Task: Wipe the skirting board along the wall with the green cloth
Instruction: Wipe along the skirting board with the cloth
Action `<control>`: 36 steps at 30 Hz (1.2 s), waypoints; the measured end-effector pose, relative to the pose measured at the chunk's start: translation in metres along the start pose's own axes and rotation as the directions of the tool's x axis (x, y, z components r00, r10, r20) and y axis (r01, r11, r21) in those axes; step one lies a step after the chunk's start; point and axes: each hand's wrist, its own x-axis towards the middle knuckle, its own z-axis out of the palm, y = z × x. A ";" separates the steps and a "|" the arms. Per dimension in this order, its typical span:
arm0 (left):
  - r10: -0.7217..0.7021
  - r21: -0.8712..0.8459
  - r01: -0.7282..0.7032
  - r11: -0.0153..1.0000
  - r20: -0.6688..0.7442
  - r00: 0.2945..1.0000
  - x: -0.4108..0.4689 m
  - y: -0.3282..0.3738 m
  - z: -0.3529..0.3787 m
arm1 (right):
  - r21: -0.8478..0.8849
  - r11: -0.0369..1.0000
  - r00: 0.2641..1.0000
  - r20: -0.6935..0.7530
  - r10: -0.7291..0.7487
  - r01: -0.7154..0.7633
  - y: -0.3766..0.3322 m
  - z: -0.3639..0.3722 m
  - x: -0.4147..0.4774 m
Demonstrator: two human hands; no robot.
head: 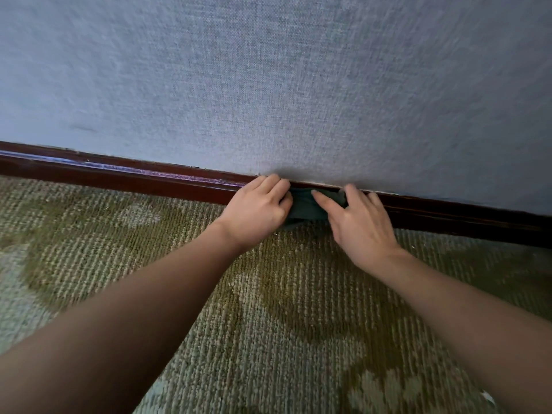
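Observation:
A dark reddish-brown skirting board [125, 177] runs along the foot of the grey-blue wall, dropping from left to right. The dark green cloth [304, 209] is bunched against the board near the middle of the view. My left hand [257, 209] grips the cloth's left end, fingers curled over it and touching the board's top edge. My right hand [358, 219] lies on the cloth's right end with fingers spread and fairly straight, thumb pointing left across the cloth. Both hands hide most of the cloth.
The wall [283, 85] is covered in woven grey-blue fabric. A green and beige patterned carpet [268, 324] covers the floor up to the board. A small white scrap [488, 395] lies on the carpet at the lower right.

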 end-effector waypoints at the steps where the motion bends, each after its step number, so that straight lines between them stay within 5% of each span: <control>1: -0.001 0.000 0.001 1.000 -0.002 1.000 0.003 0.002 0.000 | -0.008 1.000 1.000 -0.020 -0.008 0.008 0.003 -0.001 -0.001; 6: -0.011 0.010 0.011 1.000 0.006 1.000 0.007 0.005 -0.003 | 0.011 1.000 1.000 -0.022 0.004 -0.003 0.004 0.000 -0.004; 11: -0.028 0.008 0.027 1.000 0.067 0.997 0.010 0.009 -0.009 | -0.005 0.998 0.987 0.152 0.055 -0.055 0.003 0.006 -0.005; 36: -0.036 0.003 0.036 0.999 0.055 0.998 -0.016 -0.014 -0.009 | 0.089 0.992 0.969 0.235 0.069 -0.093 -0.025 0.008 0.012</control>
